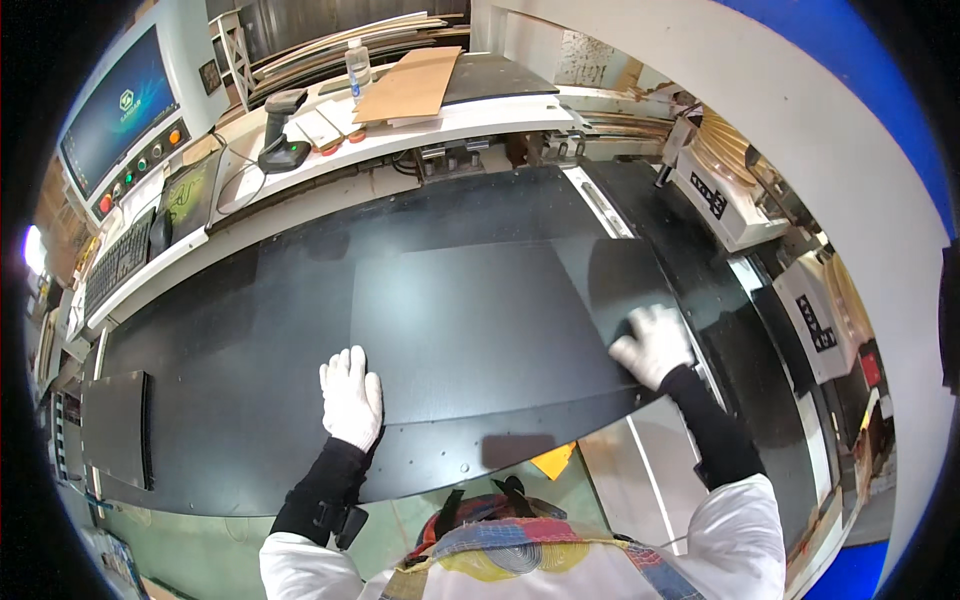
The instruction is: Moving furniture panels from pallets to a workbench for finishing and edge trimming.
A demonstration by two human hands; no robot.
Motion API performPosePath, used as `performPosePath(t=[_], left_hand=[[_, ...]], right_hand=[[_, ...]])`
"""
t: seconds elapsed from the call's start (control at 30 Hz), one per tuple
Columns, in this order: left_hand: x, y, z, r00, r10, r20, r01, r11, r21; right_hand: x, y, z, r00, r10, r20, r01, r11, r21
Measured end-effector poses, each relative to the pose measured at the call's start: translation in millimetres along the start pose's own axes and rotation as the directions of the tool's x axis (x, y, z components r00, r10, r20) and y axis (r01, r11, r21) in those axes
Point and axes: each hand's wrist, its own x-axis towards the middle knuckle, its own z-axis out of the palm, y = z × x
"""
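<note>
A smooth dark grey rectangular panel lies flat on the black machine table. My left hand, in a white glove, rests at the panel's left edge with its fingers stretched forward and nothing in its grasp. Over to the right, my right hand, gloved the same, is spread beside the panel's right end, thumb apart, and slightly smeared by motion. Around it the surface is darker; I cannot tell whether that is a second sheet or a shadow.
A stack of dark panels sits at the table's left end. Behind are a keyboard, a monitor, a handheld scanner, a bottle and a brown board. Machine heads stand at the right.
</note>
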Motion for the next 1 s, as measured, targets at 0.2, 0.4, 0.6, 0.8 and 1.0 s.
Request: performPosePath(t=[0.2, 0.4, 0.6, 0.8, 1.0], left_hand=[[71, 39, 47, 0.996, -0.051, -0.076, 0.051, 0.999, 0.007], [152, 36, 96, 0.987, 0.024, -0.161, -0.018, 0.999, 0.037], [217, 53, 126, 0.995, -0.016, -0.097, 0.018, 1.0, 0.019], [222, 50, 148, 0.993, -0.053, -0.103, 0.059, 0.997, 0.059], [230, 68, 148, 0.993, -0.03, -0.115, 0.035, 0.998, 0.043]], right_hand=[[37, -25, 45, 0.95, -0.31, -0.044, 0.307, 0.949, -0.064], [121, 0, 61, 0.952, -0.273, -0.137, 0.265, 0.961, -0.072], [183, 28, 73, 0.95, -0.249, -0.19, 0.229, 0.965, -0.125], [201, 38, 83, 0.933, -0.288, -0.216, 0.268, 0.956, -0.118], [204, 50, 76, 0.932, -0.29, -0.219, 0.265, 0.955, -0.133]])
